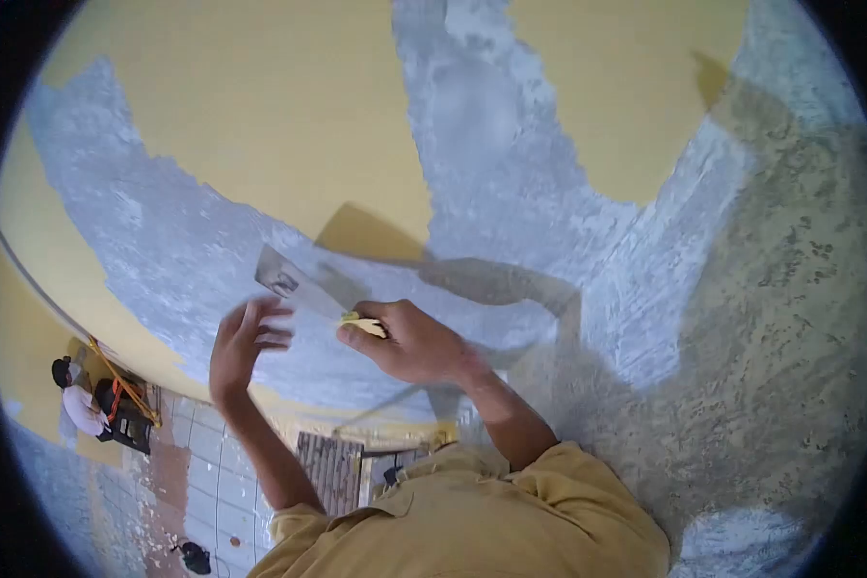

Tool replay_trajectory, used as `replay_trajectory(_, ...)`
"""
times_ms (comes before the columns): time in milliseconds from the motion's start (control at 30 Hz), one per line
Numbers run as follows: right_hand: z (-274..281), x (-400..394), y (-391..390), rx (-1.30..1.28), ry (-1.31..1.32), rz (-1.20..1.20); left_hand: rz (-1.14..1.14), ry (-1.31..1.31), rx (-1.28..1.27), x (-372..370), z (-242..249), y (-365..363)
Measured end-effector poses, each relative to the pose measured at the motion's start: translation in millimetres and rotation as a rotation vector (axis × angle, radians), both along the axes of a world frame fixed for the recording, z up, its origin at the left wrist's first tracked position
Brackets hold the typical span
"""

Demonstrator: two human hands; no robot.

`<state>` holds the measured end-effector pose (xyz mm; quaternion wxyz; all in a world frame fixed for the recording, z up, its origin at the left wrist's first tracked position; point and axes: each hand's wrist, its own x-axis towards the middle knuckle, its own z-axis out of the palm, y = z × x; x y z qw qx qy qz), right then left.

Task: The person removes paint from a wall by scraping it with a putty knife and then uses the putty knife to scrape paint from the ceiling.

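Observation:
My right hand point(409, 342) is closed around the pale yellow handle of a putty knife point(310, 291). Its wide, shiny blade points up and to the left, and a darker patch shows near the far corner. Just below that end of the blade is my left hand point(241, 352), with its fingers apart and a little blurred, holding nothing. Behind both hands rises the wall point(289, 116), yellow with broad bands of pale grey filler point(193, 241). Shadows of my arms and the knife fall across it.
To the right the wall turns to rough, bare grey-brown plaster point(780, 366). At the lower left, a person point(82, 405) sits beside an orange-framed stand point(125, 385) on the tiled floor point(217, 462). A wooden slatted board point(329, 472) and a black bag-like thing point(195, 557) lie below.

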<state>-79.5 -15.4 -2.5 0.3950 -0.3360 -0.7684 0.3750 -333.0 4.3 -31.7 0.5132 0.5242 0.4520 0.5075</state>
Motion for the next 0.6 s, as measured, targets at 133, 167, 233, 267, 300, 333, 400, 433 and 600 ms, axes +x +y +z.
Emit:
replay_trajectory(133,-58,-1,-7,-0.252,-0.073,-0.033,0.217,0.399,-0.297,-153,-198,-61)
replay_trajectory(167,-63,7,-11,-0.33,-0.075,-0.022,0.456,0.064,-0.526,-219,-294,-89)
replay_trajectory(233,-58,25,-21,-0.381,-0.028,-0.074,0.257,0.837,-0.623,-296,-406,-163)
replay_trajectory(267,-53,33,-26,-0.429,0.012,-0.092,0.249,0.85,-0.952,-289,-425,-202)
replay_trajectory(300,-49,40,-30,-0.41,0.025,-0.113,0.21,0.274,-1.627,-294,-430,-211)
replay_trajectory(333,-44,48,-33,-0.281,0.063,-0.196,0.203,0.291,-1.599,-286,-441,-230)
replay_trajectory(400,-33,62,-43,-0.138,0.112,-0.284,0.529,0.33,-1.238,-192,-389,-252)
replay_trajectory(433,-25,69,-50,-0.099,0.069,-0.354,0.685,0.335,-1.049,-110,-311,-269)
replay_trajectory(600,-25,78,-63,-0.078,0.101,-0.425,0.386,0.967,-0.648,-207,-436,-133)
